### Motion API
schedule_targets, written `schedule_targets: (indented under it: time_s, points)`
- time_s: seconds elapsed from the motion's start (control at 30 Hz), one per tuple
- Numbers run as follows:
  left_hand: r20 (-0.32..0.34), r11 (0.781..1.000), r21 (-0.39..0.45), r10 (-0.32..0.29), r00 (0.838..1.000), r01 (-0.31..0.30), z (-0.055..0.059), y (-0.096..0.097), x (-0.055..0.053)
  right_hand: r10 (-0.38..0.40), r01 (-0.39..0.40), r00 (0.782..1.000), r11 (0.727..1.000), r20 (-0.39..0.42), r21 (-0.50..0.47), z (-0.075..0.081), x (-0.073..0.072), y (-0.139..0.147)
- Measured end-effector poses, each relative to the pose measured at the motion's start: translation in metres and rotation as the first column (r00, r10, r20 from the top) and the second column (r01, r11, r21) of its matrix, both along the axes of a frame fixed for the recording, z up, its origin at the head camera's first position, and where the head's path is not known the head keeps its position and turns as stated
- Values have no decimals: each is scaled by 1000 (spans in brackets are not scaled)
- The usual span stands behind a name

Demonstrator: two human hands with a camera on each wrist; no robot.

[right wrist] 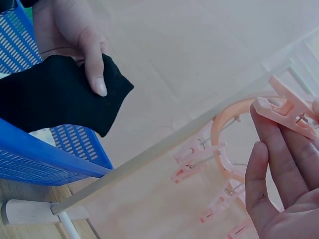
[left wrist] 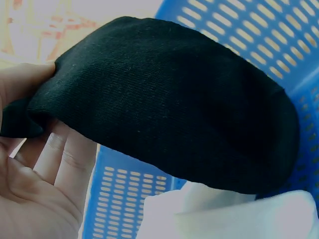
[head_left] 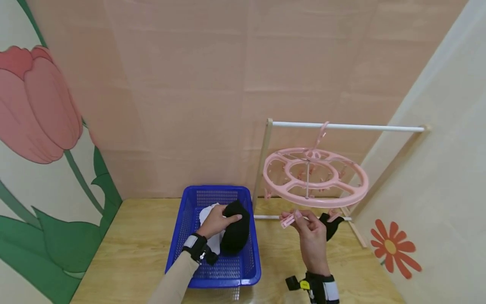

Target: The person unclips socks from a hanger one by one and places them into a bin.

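Observation:
My left hand (head_left: pixel 215 221) pinches a black sock (head_left: pixel 236 232) between thumb and fingers over the blue basket (head_left: pixel 250 280). In the left wrist view the sock (left wrist: pixel 164 104) hangs bulging from the fingers, above white cloth (left wrist: pixel 224 214). My right hand (head_left: pixel 313 242) pinches a pink clothespin (head_left: pixel 287 221) just below the front rim of a round pink drying hanger (head_left: pixel 265 177). The right wrist view shows this clothespin (right wrist: pixel 285 113) at the fingertips; whether it is attached to the hanger I cannot tell. Another black sock (head_left: pixel 332 226) hangs under the hanger, behind the right hand.
The hanger hooks over the white bar (head_left: pixel 364 126) of a wooden stand (head_left: pixel 263 160), right of the basket. Several pink clothespins (right wrist: pixel 187 167) dangle from its rings. A wall with a painted flower (head_left: pixel 392 248) borders the wooden table (head_left: pixel 125 253) on the right.

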State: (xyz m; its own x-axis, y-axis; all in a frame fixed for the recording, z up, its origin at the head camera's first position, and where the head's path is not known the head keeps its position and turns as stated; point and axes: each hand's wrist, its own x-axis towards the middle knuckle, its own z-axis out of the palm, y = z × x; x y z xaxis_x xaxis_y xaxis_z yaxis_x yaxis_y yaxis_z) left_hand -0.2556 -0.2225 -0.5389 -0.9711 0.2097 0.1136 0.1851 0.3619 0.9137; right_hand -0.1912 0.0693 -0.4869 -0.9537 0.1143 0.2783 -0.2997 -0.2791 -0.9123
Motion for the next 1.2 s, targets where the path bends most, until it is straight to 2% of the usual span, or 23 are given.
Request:
schedule_targets:
  time_s: [0.1, 0.27, 0.33, 0.5, 0.77, 0.93, 1.2]
  points:
    - [7, 1000, -17, 3, 1000, -3, -1, -2, -2, -1, 1, 1000, 1000, -14, 5, 1, 0, 0]
    - [97, 1000, -16, -6, 995, 8, -4, -5, -7, 4, -4, 1000, 1000, -2, 31, 0, 2, 1]
    - [107, 1000, -25, -3, 994, 6, -7, -5, -10, 6, -6, 1000, 999, 4, 36, 0, 3, 1]
    - [70, 998, -64, 19, 997, -14, -9, -5, -18, -4, 4, 1000, 999, 6, 33, 0, 2, 2]
    - [31, 982, -183, 50, 998, -43, -7, -4, -20, 0, 0, 1000, 1000, -9, 22, 2, 4, 2]
    - [10, 975, -215, 66, 998, -63, -10, -5, -24, -14, 14, 1000, 1000, 3, 24, 3, 6, -2]
    - [2, 973, -222, 72, 997, -70, -16, -8, -31, -46, 45, 998, 999, 38, 30, 3, 9, -2]
